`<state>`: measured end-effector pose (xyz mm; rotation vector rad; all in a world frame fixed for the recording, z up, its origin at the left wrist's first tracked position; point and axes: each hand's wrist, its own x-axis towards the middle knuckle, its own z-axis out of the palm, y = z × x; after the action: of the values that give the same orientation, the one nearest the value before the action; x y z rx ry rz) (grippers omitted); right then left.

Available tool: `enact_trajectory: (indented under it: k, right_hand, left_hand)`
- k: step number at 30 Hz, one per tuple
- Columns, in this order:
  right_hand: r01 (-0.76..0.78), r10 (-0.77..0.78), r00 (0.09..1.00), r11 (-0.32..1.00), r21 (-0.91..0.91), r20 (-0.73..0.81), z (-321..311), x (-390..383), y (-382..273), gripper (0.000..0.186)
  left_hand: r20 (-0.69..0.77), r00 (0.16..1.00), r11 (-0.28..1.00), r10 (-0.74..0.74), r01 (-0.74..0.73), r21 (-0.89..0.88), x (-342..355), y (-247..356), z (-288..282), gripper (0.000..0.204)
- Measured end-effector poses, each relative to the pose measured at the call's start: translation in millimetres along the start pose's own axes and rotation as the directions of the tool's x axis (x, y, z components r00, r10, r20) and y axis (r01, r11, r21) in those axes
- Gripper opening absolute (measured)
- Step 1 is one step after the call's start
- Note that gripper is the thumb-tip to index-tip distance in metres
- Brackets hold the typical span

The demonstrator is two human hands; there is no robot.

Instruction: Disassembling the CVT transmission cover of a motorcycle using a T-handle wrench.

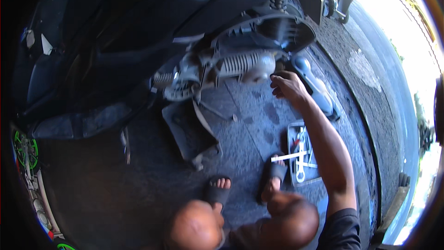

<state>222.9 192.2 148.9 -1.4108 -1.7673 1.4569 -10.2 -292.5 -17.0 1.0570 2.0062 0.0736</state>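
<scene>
My right hand [287, 86] reaches up to the rear end of the scooter's ribbed metal engine casing [240, 65], close to its rounded end. Its fingers are curled together, and whatever they may hold is hidden. Just right of the hand is a grey, rounded silencer-like part [319, 90], partly behind my forearm. Above the casing runs a dark, hollow cover [286, 32]. The dark scooter body [134, 32] fills the upper left. My left hand is out of view.
Near my right foot [276, 171], a shallow metal tray [290, 134] holds several wrenches [300, 162]. A dark trough-shaped part [192, 129] sits below the engine. My left foot [219, 190] is on the dark floor. At the far left is a green wheel [26, 150]; a paved strip [370, 92] runs along the right.
</scene>
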Motion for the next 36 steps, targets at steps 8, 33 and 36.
enact_trajectory:
  k: [8, 33, 36]
  right_hand:
    - [-0.009, -0.168, 0.981, 0.446, 0.895, 0.094, 27, 54, -7, 0.017]
    - [-0.143, -0.208, 0.959, 0.225, 0.964, 0.191, 13, 32, -27, 0.017]
    - [-0.146, -0.215, 0.959, 0.185, 0.972, 0.185, 13, 34, -28, 0.012]
  left_hand:
    - [-0.003, 0.995, 0.992, -0.101, 0.101, 0.079, 95, 63, -34, 0.029]
    - [-0.422, 0.902, -0.608, 0.087, -0.287, -0.740, 220, 358, -152, 0.064]
    - [-0.405, 0.913, -0.550, 0.045, -0.316, -0.773, 221, 363, -146, 0.066]
